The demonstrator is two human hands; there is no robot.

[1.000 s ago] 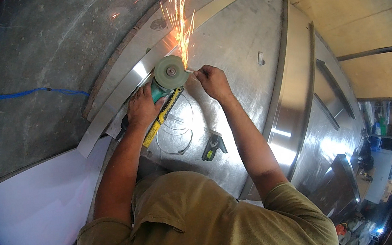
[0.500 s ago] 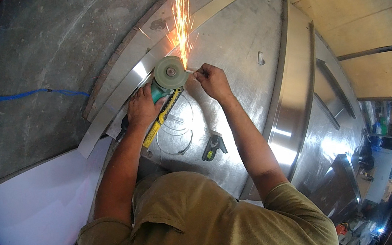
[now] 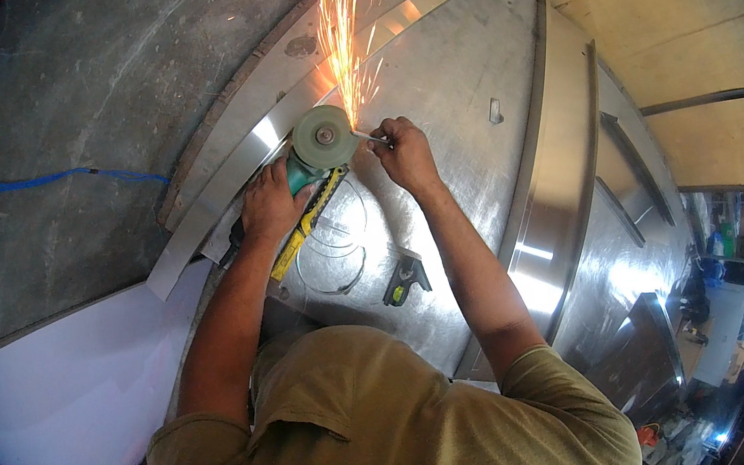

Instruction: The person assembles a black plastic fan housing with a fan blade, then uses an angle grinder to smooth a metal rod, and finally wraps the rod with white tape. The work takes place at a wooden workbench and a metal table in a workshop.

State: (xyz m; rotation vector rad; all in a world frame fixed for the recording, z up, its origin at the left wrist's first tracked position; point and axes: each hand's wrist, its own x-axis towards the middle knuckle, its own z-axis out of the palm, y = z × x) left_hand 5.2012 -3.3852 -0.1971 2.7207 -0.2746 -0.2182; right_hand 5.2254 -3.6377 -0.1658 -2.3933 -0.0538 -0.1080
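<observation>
My left hand (image 3: 271, 204) is wrapped round the green body of an angle grinder (image 3: 299, 176), its grey disc (image 3: 324, 137) facing up. In a pinch, my right hand (image 3: 407, 153) holds a thin metal rod (image 3: 370, 138) with its tip against the disc's right edge. Orange sparks (image 3: 347, 46) stream from that contact toward the far side. Just below the grinder lies a yellow and black level-like tool (image 3: 307, 226), partly hidden by my left hand and the grinder. A small black tool with a yellow-green spot (image 3: 405, 279) rests nearer to me.
The metal sheet tabletop (image 3: 443, 61) carries a long metal strip (image 3: 218, 186) at the left and a long folded metal channel (image 3: 560, 149) at the right. A thin wire loop (image 3: 334, 287) lies near my left forearm. Blue cable (image 3: 51, 179) crosses the concrete floor (image 3: 77, 93).
The fingers of my right hand have shifted slightly on the rod, and more of it shows. The spark stream is wider and reaches farther. My left hand and the grinder stay put.
</observation>
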